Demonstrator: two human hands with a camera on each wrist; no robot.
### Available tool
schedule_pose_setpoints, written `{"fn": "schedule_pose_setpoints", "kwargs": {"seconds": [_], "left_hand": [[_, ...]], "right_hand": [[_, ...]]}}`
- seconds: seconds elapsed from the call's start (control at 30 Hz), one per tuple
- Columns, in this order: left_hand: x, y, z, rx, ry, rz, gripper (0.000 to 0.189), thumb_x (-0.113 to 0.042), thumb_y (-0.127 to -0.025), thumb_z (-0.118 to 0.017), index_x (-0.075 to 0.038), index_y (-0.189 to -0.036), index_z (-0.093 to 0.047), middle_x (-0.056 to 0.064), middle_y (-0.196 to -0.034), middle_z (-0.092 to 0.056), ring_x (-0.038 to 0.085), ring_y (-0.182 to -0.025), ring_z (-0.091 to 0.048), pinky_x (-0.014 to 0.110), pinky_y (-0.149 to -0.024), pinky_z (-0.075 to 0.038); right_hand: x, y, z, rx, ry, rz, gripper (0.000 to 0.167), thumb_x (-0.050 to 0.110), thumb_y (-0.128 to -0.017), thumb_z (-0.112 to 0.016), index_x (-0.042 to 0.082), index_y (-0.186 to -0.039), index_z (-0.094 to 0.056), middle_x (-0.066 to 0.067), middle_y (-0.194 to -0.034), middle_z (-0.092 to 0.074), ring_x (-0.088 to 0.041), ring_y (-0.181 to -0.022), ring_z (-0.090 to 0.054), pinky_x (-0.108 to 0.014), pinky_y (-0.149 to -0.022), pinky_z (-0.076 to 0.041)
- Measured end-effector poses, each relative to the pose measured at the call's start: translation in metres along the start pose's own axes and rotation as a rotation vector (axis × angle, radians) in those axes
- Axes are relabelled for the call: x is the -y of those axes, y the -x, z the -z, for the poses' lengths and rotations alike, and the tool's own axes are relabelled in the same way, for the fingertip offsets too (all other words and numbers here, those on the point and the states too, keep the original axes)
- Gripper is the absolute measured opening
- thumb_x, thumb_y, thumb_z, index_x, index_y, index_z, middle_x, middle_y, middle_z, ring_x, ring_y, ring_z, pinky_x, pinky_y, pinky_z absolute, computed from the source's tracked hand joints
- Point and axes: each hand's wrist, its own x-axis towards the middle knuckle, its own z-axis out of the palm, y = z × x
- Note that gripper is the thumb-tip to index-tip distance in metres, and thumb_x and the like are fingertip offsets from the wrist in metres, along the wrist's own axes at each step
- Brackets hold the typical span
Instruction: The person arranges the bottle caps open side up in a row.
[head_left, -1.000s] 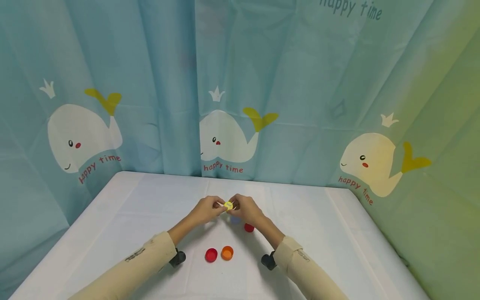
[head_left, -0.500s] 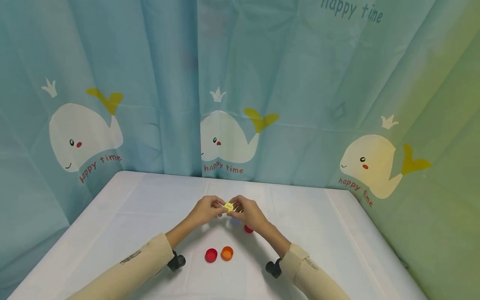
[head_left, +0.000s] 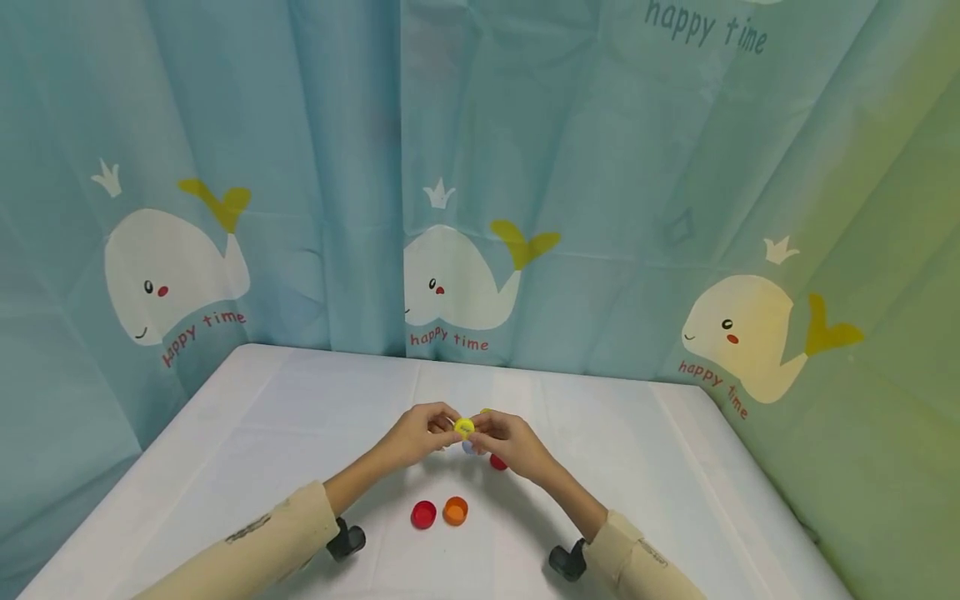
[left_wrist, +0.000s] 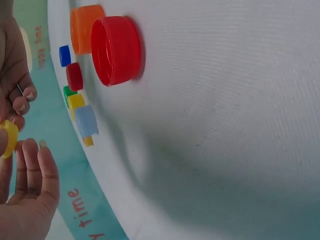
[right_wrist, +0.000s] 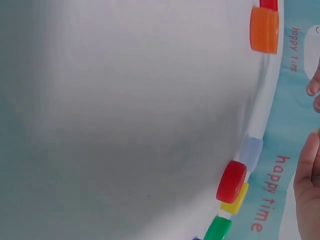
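Note:
A small round yellow bottle cap (head_left: 464,427) is held up above the table between both hands. My left hand (head_left: 416,435) pinches its left side with thumb and fingers, and my right hand (head_left: 519,448) pinches the right side. In the left wrist view the yellow cap sits at the left edge, partly covered by a finger. Close below the hands lie a pale blue cap (left_wrist: 86,120) and a small red cap (right_wrist: 232,181). Nearer the body, a red cap (head_left: 423,514) and an orange cap (head_left: 455,511) rest with their hollow sides up.
Beyond the hands, a green cap (right_wrist: 218,228), a blue cap (left_wrist: 65,56) and a yellow cap (left_wrist: 76,104) lie on the white tablecloth (head_left: 315,400). A blue curtain (head_left: 337,167) with whale prints hangs behind the table. Dark wrist cameras hang below both sleeves.
Both hands have come slightly nearer the body and to the right with the yellow cap. The right forearm has swung a little outward. The caps on the table have stayed put.

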Motion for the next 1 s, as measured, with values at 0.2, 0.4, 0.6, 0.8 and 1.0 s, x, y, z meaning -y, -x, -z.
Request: {"fn": "schedule_pose_setpoints", "kwargs": {"seconds": [0.2,0.4,0.6,0.8,1.0], "left_hand": [[-0.007,0.004,-0.003,0.024,-0.054,-0.074,0.014,-0.016,-0.087,-0.068,-0.008,-0.098,-0.065,-0.002,-0.084,-0.062,0.016,-0.078,-0.058,0.027,-0.067,-0.051],[-0.015,0.009,-0.007,-0.019,-0.091,-0.146,0.01,-0.016,-0.087,-0.068,-0.013,-0.097,-0.069,-0.006,-0.087,-0.063,0.013,-0.08,-0.058,0.028,-0.072,-0.05],[-0.02,0.011,-0.01,-0.053,-0.074,-0.174,0.012,-0.014,-0.087,-0.068,-0.01,-0.098,-0.071,-0.005,-0.089,-0.063,0.013,-0.081,-0.059,0.026,-0.072,-0.051],[-0.021,0.014,-0.014,-0.041,-0.073,-0.167,0.013,-0.021,-0.087,-0.069,-0.012,-0.097,-0.071,-0.005,-0.094,-0.064,0.013,-0.082,-0.059,0.024,-0.071,-0.051],[-0.023,0.016,-0.016,-0.038,-0.066,-0.184,0.014,-0.023,-0.088,-0.068,-0.012,-0.096,-0.073,-0.006,-0.094,-0.066,0.013,-0.081,-0.059,0.026,-0.07,-0.051]], "right_hand": [[0.012,0.014,0.004,0.031,-0.082,-0.031,0.02,0.006,-0.092,-0.06,-0.006,-0.107,-0.059,-0.027,-0.095,-0.064,-0.029,-0.079,-0.065,-0.047,-0.076,-0.051],[0.014,0.02,0.005,0.02,-0.151,-0.025,0.016,0.005,-0.091,-0.061,-0.005,-0.103,-0.059,-0.029,-0.098,-0.063,-0.028,-0.08,-0.066,-0.054,-0.076,-0.05],[0.017,0.024,0.008,-0.007,-0.157,0.031,0.017,0.005,-0.091,-0.061,-0.007,-0.103,-0.059,-0.027,-0.096,-0.063,-0.023,-0.08,-0.066,-0.055,-0.078,-0.048],[0.014,0.028,0.01,-0.015,-0.178,0.025,0.018,0.005,-0.091,-0.061,-0.007,-0.104,-0.059,-0.025,-0.096,-0.064,-0.024,-0.082,-0.065,-0.053,-0.079,-0.048],[-0.006,0.027,0.01,-0.028,-0.163,0.017,0.014,0.003,-0.089,-0.063,-0.004,-0.102,-0.06,-0.015,-0.092,-0.066,-0.024,-0.082,-0.065,-0.051,-0.077,-0.05]]}}
